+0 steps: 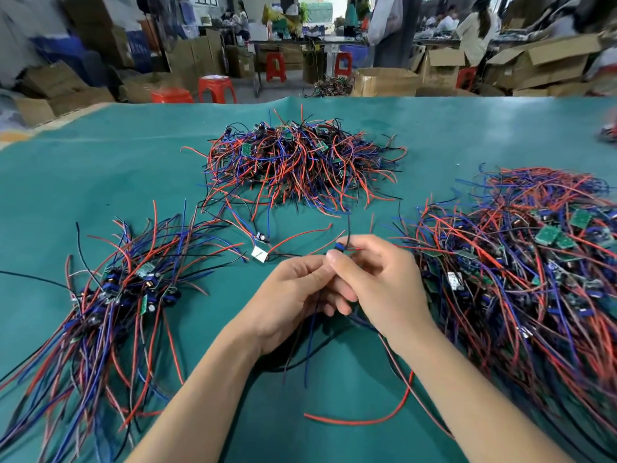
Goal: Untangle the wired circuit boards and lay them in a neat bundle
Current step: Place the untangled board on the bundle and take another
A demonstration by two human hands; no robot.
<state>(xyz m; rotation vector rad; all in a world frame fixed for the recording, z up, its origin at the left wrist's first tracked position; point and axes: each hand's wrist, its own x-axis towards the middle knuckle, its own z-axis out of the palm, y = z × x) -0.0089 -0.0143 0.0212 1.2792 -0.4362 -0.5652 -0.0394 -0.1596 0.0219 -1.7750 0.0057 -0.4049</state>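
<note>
My left hand [293, 292] and my right hand [377, 282] meet over the middle of the green table [100, 168]. Together they hold one wired circuit board [340, 246], its blue part showing at my right thumb and forefinger. Its red, blue and black wires [309, 345] hang below my palms and trail across the mat. A laid-out bundle of boards [123, 289] with wires running mostly the same way lies at the left. A tangled pile [521, 262] lies at the right, another tangled pile [300, 162] at the centre back. Two loose boards [260, 250] lie just beyond my left hand.
A long red wire [367, 419] curves on the mat near my right forearm. Past the table's far edge stand red stools [217, 88], cardboard boxes [384, 81] and people at other benches. A bit of another wire heap [609, 132] shows at the right edge.
</note>
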